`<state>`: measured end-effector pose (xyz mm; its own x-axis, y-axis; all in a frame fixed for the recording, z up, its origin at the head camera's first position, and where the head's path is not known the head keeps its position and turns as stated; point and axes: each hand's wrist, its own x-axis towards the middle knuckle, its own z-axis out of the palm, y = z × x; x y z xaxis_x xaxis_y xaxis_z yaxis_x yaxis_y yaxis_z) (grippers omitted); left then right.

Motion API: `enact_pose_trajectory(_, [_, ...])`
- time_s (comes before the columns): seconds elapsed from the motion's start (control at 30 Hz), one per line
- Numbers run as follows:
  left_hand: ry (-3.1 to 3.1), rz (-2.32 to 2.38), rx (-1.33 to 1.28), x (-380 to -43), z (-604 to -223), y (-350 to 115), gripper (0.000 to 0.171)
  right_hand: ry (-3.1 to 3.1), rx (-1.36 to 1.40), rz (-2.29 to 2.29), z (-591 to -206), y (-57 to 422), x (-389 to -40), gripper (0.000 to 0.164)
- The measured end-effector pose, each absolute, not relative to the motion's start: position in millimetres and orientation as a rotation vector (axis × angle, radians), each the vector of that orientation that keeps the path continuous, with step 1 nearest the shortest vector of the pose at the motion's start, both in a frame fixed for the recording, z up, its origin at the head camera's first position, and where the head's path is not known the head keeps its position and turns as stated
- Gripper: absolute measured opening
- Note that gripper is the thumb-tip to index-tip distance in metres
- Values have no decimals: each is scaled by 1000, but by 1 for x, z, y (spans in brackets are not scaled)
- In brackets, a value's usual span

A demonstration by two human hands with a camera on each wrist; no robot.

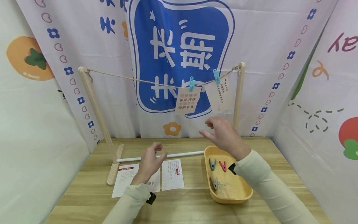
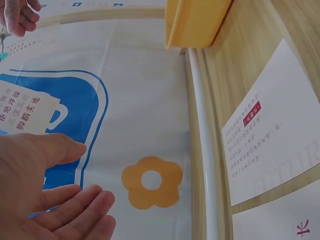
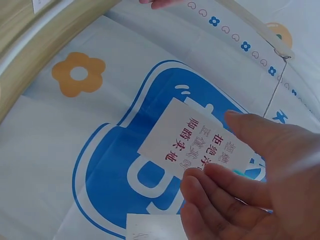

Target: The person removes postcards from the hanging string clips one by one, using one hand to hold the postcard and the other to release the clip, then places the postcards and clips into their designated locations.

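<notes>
R hand (image 1: 227, 137), thumb & fingers apart, hovers right of ctr in the head frame, just under the tilted card (image 1: 221, 97); that & the printed card (image 1: 185, 102) nr upper ctr hang from the string (image 1: 120, 76) w/ blue pegs (image 1: 191, 84). L hand (image 1: 149, 161), thumb & fingers also apart, is lower L of ctr, nr the paper cards (image 1: 172, 179) on the table (image 1: 193, 202); yellow tray (image 1: 229, 200) w/ loose pegs (image 1: 222, 166) sits lower R.

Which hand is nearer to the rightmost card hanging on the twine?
Right. The right hand is just below that hanging card in the head view; the left hand is lower and well to its left.
</notes>
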<state>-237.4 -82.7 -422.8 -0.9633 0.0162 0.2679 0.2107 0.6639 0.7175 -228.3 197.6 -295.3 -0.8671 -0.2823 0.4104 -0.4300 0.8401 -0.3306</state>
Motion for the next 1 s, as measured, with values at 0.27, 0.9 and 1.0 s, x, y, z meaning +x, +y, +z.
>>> enact_pose_trajectory(0.27, [-2571, -1274, -215, -251, -414, -82, 44, -2640, 551, 560, -281, 191, -231, 39])
enact_pose_trajectory(0.9, [-2495, -1391, -254, -275, -398, -78, 43, -2624, 559, 497, -250, 186, -244, 41])
enact_pose_trajectory(1.0, [-2497, -1396, -258, -276, -395, -76, 42, -2637, 541, 493, -246, 185, -246, 42])
